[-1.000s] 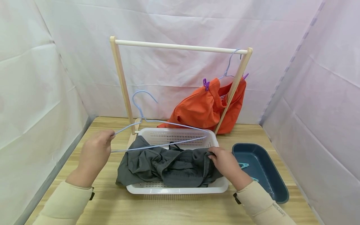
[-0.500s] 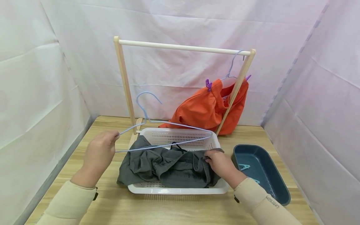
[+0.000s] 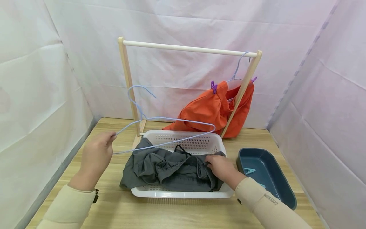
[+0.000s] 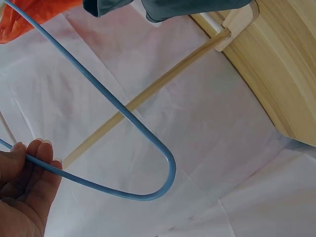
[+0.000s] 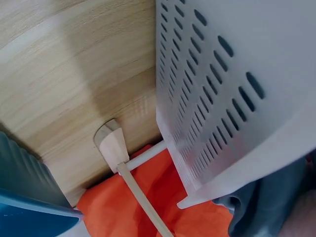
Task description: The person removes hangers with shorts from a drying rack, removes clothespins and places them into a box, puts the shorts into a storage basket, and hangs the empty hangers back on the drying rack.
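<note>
A thin blue clothes hanger is held by my left hand, which pinches one shoulder near its end. Its hook points up and the frame slants over the laundry basket. In the left wrist view, the thumb and fingertips meet on the hanger wire. Crumpled dark grey pants with a gathered waistband and black cord lie in a white perforated basket, spilling over its left side. My right hand grips the waistband at the right end. The right wrist view shows mostly the basket wall; that hand is largely out of frame.
Behind the basket stands a wooden rack with a white rail. Orange pants hang at its right end on another hanger, with purple clips. A dark blue tray with light-blue clips sits at right.
My left hand has shifted left, and the hanger has tilted up and left. My right hand has moved slightly left and nearer with the waistband. The view has turned a little.
</note>
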`<act>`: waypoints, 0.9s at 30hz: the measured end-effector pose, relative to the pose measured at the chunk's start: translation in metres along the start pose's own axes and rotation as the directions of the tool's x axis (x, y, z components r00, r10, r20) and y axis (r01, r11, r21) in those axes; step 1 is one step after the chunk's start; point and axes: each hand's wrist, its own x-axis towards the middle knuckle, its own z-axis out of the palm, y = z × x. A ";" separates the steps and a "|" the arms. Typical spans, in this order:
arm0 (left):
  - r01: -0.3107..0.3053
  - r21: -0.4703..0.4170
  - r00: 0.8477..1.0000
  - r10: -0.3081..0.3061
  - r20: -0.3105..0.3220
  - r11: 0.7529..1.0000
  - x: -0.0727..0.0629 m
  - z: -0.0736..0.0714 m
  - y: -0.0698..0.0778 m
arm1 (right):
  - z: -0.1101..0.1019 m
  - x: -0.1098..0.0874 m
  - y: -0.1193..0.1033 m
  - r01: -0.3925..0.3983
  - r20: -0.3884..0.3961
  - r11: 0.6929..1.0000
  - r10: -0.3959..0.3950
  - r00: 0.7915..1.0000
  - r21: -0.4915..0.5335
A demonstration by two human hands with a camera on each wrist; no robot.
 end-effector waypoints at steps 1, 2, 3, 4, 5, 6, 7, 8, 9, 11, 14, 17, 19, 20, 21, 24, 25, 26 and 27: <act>0.008 -0.003 1.000 -0.008 -0.001 1.000 0.000 -0.001 -0.001 | 0.000 0.000 0.000 0.005 0.002 1.000 -0.005 1.000 -0.002; 0.018 -0.008 1.000 -0.018 -0.003 1.000 0.001 -0.003 -0.001 | 0.001 0.001 0.000 0.010 0.004 1.000 -0.010 1.000 -0.002; 0.032 -0.012 0.999 -0.032 -0.006 0.999 0.001 -0.004 -0.002 | 0.001 0.001 0.000 0.015 0.007 1.000 -0.015 1.000 -0.001; 0.044 -0.014 0.999 -0.044 -0.008 0.999 0.002 -0.005 -0.002 | 0.000 0.002 0.000 0.020 0.009 1.000 -0.020 1.000 0.002; 0.058 -0.015 0.998 -0.058 -0.012 0.998 0.003 -0.006 -0.003 | 0.000 0.002 0.000 0.022 0.013 1.000 -0.022 1.000 0.007; 0.072 -0.022 0.997 -0.072 -0.014 0.997 0.004 -0.007 -0.003 | -0.001 0.002 -0.001 0.022 0.015 1.000 -0.022 1.000 0.011; 0.083 -0.025 0.996 -0.084 -0.017 0.996 0.004 -0.008 -0.003 | -0.003 0.001 -0.001 0.024 0.015 1.000 -0.024 1.000 0.020; 0.093 -0.024 0.995 -0.094 -0.020 0.995 0.006 -0.009 -0.004 | -0.004 0.001 -0.001 0.025 0.011 0.999 -0.025 1.000 0.024; 0.103 -0.025 0.994 -0.103 -0.023 0.994 0.007 -0.010 -0.004 | -0.006 0.000 -0.002 0.026 0.007 0.999 -0.027 1.000 0.030; 0.119 -0.019 0.993 -0.119 -0.027 0.993 0.009 -0.012 -0.004 | -0.009 -0.002 -0.002 0.027 -0.002 0.999 -0.027 1.000 0.041; 0.146 -0.006 0.989 -0.146 -0.032 0.989 0.011 -0.016 -0.005 | -0.014 -0.006 -0.003 0.036 -0.026 0.998 -0.035 0.999 0.052; 0.168 0.007 0.985 -0.168 -0.036 0.986 0.013 -0.019 -0.007 | -0.019 -0.013 -0.005 0.049 -0.061 0.997 -0.046 0.997 0.061; 0.179 0.009 0.983 -0.179 -0.041 0.984 0.013 -0.020 -0.008 | -0.022 -0.017 -0.006 0.061 -0.091 0.996 -0.055 0.994 0.062; 0.181 0.011 0.983 -0.180 -0.046 0.983 0.014 -0.020 -0.009 | -0.023 -0.020 -0.006 0.066 -0.107 0.996 -0.060 0.992 0.059; 0.184 0.013 0.982 -0.183 -0.050 0.983 0.014 -0.021 -0.010 | -0.024 -0.022 -0.006 0.070 -0.118 0.996 -0.063 0.991 0.057; 0.195 0.020 0.979 -0.194 -0.067 0.981 0.015 -0.022 -0.012 | -0.026 -0.028 -0.005 0.064 -0.149 0.997 -0.057 0.987 0.047; 0.197 0.022 0.978 -0.195 -0.072 0.980 0.016 -0.023 -0.013 | -0.028 -0.030 -0.005 0.057 -0.159 0.997 -0.049 0.986 0.045; 0.202 0.026 0.977 -0.200 -0.077 0.979 0.016 -0.023 -0.013 | -0.029 -0.032 -0.005 0.049 -0.169 0.998 -0.041 0.985 0.044; 0.205 0.029 0.976 -0.202 -0.081 0.978 0.017 -0.024 -0.014 | -0.030 -0.035 -0.005 0.040 -0.179 0.998 -0.031 0.983 0.044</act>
